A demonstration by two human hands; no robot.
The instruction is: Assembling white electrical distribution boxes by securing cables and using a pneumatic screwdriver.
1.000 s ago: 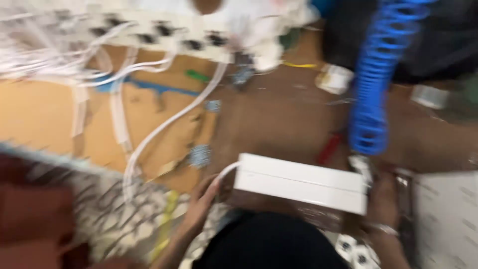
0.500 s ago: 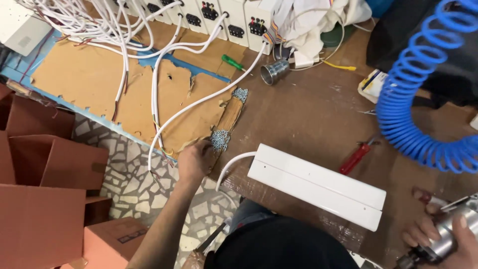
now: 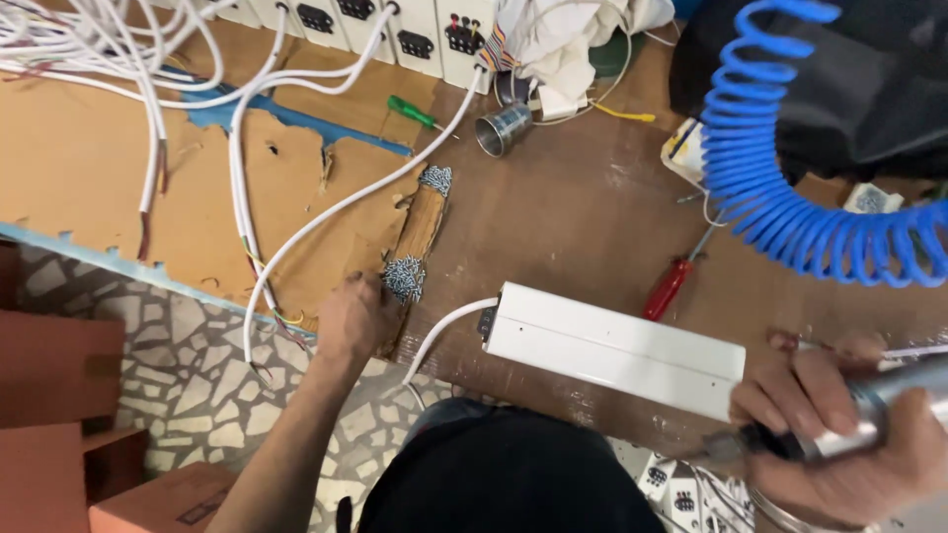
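Observation:
My left hand (image 3: pixel 354 318) reaches to a small pile of silvery screws (image 3: pixel 403 277) lying on a strip of cardboard, with its fingers closed at the pile's edge. A long white metal box (image 3: pixel 612 350) with a white cable at its left end lies on the brown table before me. My right hand (image 3: pixel 839 434) grips a metal air screwdriver (image 3: pixel 869 415) at the box's right end, its tip pointing left. A blue coiled air hose (image 3: pixel 790 207) hangs above it.
A red-handled screwdriver (image 3: pixel 668 289) lies beyond the box, a green-handled one (image 3: pixel 410 112) farther back. A metal cup (image 3: pixel 502 128), a second screw pile (image 3: pixel 435 179), white cables (image 3: pixel 247 168) and white socket units (image 3: pixel 415 30) fill the far side. Brown cartons (image 3: pixel 59 395) stand on the floor at left.
My left hand has moved up from the box's cable end to the screw pile. My right hand with the tool has come further into view at the box's right end.

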